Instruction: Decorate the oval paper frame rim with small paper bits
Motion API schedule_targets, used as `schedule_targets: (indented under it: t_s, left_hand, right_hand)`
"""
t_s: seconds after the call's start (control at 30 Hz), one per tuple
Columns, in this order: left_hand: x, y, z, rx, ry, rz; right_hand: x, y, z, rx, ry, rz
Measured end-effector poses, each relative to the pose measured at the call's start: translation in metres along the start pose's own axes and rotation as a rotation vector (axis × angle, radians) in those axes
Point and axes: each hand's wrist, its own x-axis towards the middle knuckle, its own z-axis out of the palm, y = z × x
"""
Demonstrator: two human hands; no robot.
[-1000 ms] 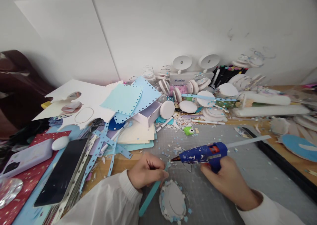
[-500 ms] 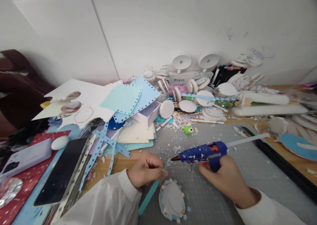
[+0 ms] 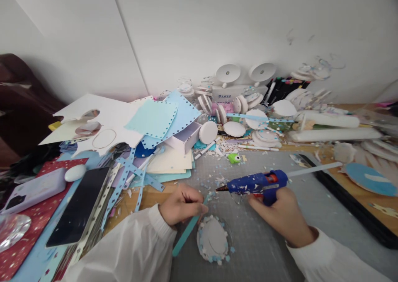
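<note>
My left hand (image 3: 183, 206) pinches a teal strip (image 3: 186, 235), whose upper end pokes out past the fingertips with small pale bits on it. Wrapped round the handle of a blue glue gun (image 3: 253, 184) is my right hand (image 3: 278, 211). The gun's dark nozzle points left, a little apart from the strip's upper end, and a white glue stick (image 3: 314, 169) sticks out of its back. Below the hands, a white oval disc (image 3: 213, 239) edged with small blue and white pieces lies on the grey mat (image 3: 255, 249).
Papers (image 3: 155, 118) and a black phone (image 3: 77, 209) lie to the left. White discs (image 3: 234, 128), scraps and a two-headed lamp (image 3: 228, 73) stand along the wall. A green frog-like piece (image 3: 234, 158) sits on the mat; a long black bar (image 3: 351, 203) lies at right.
The view has shifted slightly, so most things sit a bit higher. Both hands keep their holds, and the glue gun is still close to the strip's upper end.
</note>
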Motion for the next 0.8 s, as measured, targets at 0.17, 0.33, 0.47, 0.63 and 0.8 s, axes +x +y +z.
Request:
schedule_targets:
  t_s: [0.17,0.33,0.47,0.63,0.8]
  left_hand:
    - [-0.0001,0.0018,0.0009,-0.01,-0.007,-0.002]
    - [0.0007,0.0041,0.0007,-0.003,-0.03,0.0]
    - [0.0015,0.0046,-0.0005,0.028,-0.043,0.014]
    - [0.0022,0.0028,-0.0023,0.048,-0.065,0.007]
    - [0.0023,0.0035,-0.0016,0.045,-0.072,0.022]
  right_hand:
    - [0.0014,-0.0041,-0.0014,0.01,0.048,-0.076]
    - [0.0018,-0.0076,-0.0023,-0.011,0.06,-0.154]
    - [0.0007,-0.0053,-0.0011,-0.005,0.048,-0.151]
    - [0.0,-0.0043,-0.0002,0.01,0.035,-0.112]
    - [-0.0015,-0.0051,-0.0015,-0.008,0.014,-0.118]
